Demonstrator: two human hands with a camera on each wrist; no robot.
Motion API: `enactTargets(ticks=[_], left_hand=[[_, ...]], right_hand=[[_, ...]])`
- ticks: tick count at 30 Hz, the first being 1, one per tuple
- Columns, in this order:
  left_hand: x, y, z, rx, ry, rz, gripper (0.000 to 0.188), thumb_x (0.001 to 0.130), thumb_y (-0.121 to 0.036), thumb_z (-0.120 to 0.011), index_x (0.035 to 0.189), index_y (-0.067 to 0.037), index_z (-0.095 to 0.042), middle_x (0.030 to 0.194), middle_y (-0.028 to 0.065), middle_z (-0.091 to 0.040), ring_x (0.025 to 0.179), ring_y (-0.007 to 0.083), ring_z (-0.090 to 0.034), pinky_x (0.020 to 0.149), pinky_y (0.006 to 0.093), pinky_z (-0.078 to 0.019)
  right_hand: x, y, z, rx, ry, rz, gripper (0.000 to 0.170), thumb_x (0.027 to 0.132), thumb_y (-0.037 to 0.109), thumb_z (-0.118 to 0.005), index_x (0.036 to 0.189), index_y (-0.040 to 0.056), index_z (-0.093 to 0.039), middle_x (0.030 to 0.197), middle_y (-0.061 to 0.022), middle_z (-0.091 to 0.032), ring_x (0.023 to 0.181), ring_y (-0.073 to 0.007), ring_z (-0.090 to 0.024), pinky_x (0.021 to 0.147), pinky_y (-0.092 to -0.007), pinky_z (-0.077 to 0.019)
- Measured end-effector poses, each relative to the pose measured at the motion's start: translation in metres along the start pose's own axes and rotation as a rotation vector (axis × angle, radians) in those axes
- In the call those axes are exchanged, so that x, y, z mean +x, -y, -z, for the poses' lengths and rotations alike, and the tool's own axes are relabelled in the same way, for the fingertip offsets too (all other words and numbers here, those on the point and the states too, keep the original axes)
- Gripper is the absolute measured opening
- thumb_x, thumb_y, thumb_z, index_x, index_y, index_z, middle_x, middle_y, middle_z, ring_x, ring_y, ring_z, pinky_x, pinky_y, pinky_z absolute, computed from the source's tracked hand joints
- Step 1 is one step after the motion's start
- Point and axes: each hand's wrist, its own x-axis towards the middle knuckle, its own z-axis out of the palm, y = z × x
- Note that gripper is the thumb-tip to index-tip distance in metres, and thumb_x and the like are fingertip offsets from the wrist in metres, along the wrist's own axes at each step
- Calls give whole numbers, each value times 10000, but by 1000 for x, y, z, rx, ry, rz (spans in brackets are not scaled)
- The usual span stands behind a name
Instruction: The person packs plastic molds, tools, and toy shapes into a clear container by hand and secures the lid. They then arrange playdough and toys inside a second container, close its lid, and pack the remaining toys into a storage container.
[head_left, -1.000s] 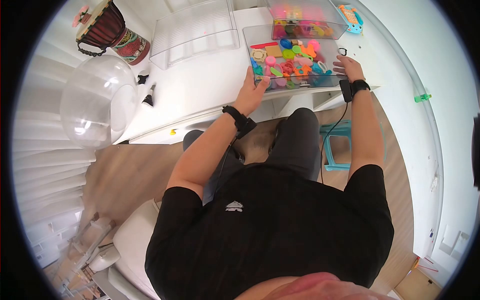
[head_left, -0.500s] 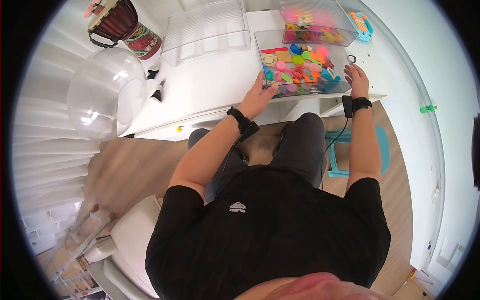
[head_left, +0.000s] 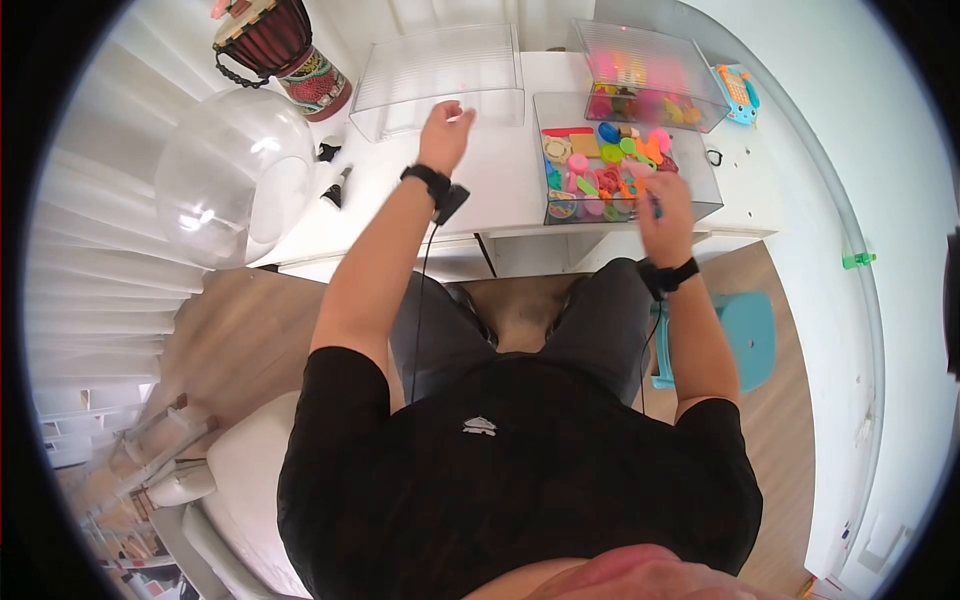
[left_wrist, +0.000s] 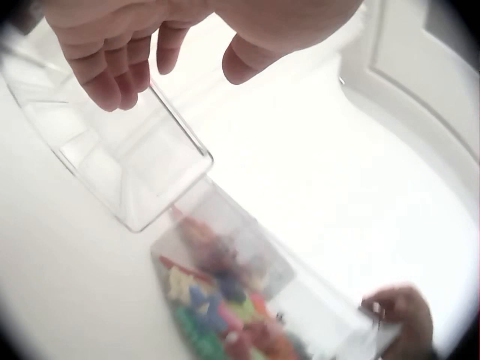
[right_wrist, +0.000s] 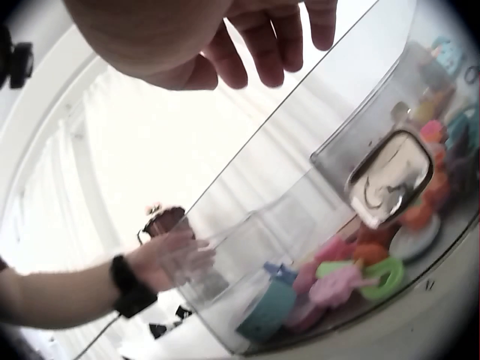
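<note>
In the head view my left hand (head_left: 445, 137) hovers in front of the clear empty box (head_left: 440, 80) at the back of the table. The left wrist view has its fingers (left_wrist: 101, 82) loosely bent, with nothing in them. My right hand (head_left: 667, 208) is over the front right part of a clear bin (head_left: 700, 180) of toys. In the right wrist view the fingers of that hand (right_wrist: 262, 45) hang relaxed above the bin's wall, holding nothing. Colourful plastic toys (head_left: 610, 155), pink, green, orange and blue, lie heaped in the bin.
Behind the toy bin stands another clear box (head_left: 655, 75) with bright toys. A toy phone (head_left: 738, 95) lies at the far right, with a small black ring (head_left: 714, 157) nearby. On the left are a drum (head_left: 290, 65) and a clear globe (head_left: 235, 180). A blue stool (head_left: 745, 340) stands below.
Both hands have come off the toy bin's sides. My left hand has moved left and back toward the empty box; my right hand has moved left over the bin's front.
</note>
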Motion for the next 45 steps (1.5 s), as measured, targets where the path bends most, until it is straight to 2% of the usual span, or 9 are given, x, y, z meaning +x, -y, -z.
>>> enactTargets(ticks=[1,2,4,9,12,18,25,33,45], left_hand=[[16,-3,5,-175,0,218,565,1011,-360,-700,1373,45,-545,1231,173,-684,1081,268,-686,913,372,-562],[29,-5,9,-175,-7,208,565,1011,-360,-700,1373,45,-545,1231,173,-684,1081,268,-686,913,372,-562],[50,-1,16,-621,-117,536,529,1046,-372,-649,1353,38,-514,1179,178,-697,1040,288,-698,884,384,-576],[72,13,20,-797,-110,490,416,1088,-333,-587,1282,29,-523,1141,195,-702,977,292,-714,836,379,-603],[77,17,19,-890,-131,524,245,1107,-205,-537,1186,25,-567,1093,191,-724,926,269,-732,789,333,-628],[70,20,19,-882,-130,442,170,1067,-94,-538,1142,48,-594,1108,203,-743,964,261,-746,808,321,-634],[41,9,38,-850,-100,426,159,1038,-83,-546,1108,45,-609,1080,186,-747,931,232,-743,793,293,-631],[-23,8,51,-901,-68,400,152,1029,-115,-570,1081,17,-624,1034,153,-748,890,186,-716,729,235,-594],[-114,13,46,-910,-130,346,116,1061,-127,-540,1139,-49,-575,1093,174,-752,901,216,-705,773,300,-576]], right_hand=[[5,15,-6,70,67,50,250,862,58,-726,1107,32,-686,1091,-152,-672,1085,-372,-623,975,-486,-494],[8,29,-12,57,128,74,262,852,92,-748,1100,37,-686,1084,-150,-671,1091,-369,-619,1000,-493,-475],[12,46,-18,41,179,109,278,843,126,-770,1093,43,-685,1076,-148,-669,1098,-366,-615,1024,-499,-455],[4,46,-30,-156,348,35,336,823,270,-808,1079,85,-696,1050,-92,-669,1089,-307,-614,1009,-497,-399],[3,47,-33,-202,333,43,286,831,259,-799,1045,101,-692,1005,-67,-653,1049,-285,-608,939,-475,-409],[2,48,-33,-230,316,38,252,821,246,-804,988,109,-675,973,-64,-639,1002,-279,-601,909,-461,-412],[1,49,-34,-228,299,31,237,813,258,-812,904,112,-650,959,-62,-630,1001,-283,-602,899,-453,-414],[0,47,-37,-234,302,43,231,838,255,-789,957,104,-662,964,-67,-624,995,-298,-597,894,-454,-410],[-1,47,-39,-240,284,56,225,834,253,-785,927,102,-645,941,-68,-621,980,-295,-596,892,-452,-409]])
